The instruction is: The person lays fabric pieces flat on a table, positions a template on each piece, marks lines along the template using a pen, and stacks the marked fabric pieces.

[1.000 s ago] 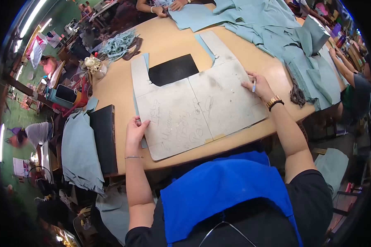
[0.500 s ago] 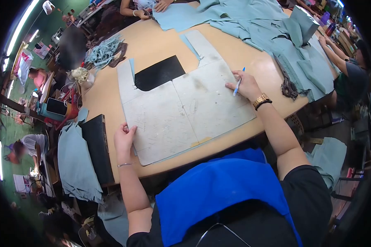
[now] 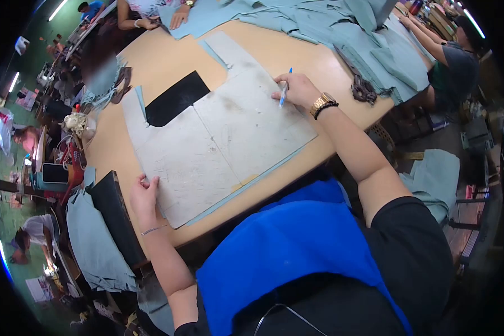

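A large pale card template [image 3: 229,140] with two upright straps lies on light blue-green fabric, which shows along its lower edge and beside the straps. My left hand [image 3: 144,193] grips the template's left edge between thumb and fingers. At the template's right edge, my right hand [image 3: 298,91] has its fingers closed round a blue and white pen [image 3: 284,94], with fingertips touching the card. A black flat piece [image 3: 178,101] shows through the opening between the straps.
Blue-green fabric [image 3: 369,56] covers the far right of the wooden table [image 3: 257,42]. A co-worker's hands [image 3: 179,17] are at the far edge; another person [image 3: 456,56] works at right. A black board [image 3: 115,215] and hanging fabric [image 3: 92,241] are at left.
The view has turned, so table and template appear further left and more tilted. The pen now points more upright in my right hand. Both hands remain at the template's edges.
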`<state>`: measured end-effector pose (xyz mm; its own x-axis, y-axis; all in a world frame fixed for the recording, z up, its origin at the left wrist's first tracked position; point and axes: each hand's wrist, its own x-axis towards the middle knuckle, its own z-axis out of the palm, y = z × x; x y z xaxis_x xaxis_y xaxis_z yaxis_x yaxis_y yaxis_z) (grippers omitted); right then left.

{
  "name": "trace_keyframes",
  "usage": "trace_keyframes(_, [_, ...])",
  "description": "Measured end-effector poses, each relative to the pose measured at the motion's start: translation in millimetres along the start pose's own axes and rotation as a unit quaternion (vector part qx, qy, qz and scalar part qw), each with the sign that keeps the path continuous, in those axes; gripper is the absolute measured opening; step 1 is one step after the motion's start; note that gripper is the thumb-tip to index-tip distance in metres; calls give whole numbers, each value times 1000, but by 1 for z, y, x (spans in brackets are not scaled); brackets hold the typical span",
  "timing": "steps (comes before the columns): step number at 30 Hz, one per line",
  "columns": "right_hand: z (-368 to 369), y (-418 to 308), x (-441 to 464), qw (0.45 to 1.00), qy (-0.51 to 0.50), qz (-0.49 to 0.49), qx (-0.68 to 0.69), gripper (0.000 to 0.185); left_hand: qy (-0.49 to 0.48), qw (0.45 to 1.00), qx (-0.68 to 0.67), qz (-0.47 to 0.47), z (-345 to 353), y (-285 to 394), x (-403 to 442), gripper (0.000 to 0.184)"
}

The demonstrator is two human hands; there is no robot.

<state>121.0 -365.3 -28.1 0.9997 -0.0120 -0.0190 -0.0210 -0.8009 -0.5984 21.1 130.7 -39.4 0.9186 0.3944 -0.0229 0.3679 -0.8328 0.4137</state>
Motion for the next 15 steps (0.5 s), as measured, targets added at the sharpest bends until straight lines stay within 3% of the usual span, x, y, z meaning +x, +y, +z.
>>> trace_keyframes(4, [-2, 12, -3, 995, -25, 44, 84, 52, -18, 995, -97, 16, 6, -12, 3, 52])
trace_keyframes(9, [6, 19, -6, 989, 12, 45, 141, 45, -38, 962, -271, 6, 16, -32, 5, 51])
trace_keyframes(15, [13, 27, -1, 991, 16, 25, 133, 43, -6, 972, -236, 10, 23, -41, 7, 55])
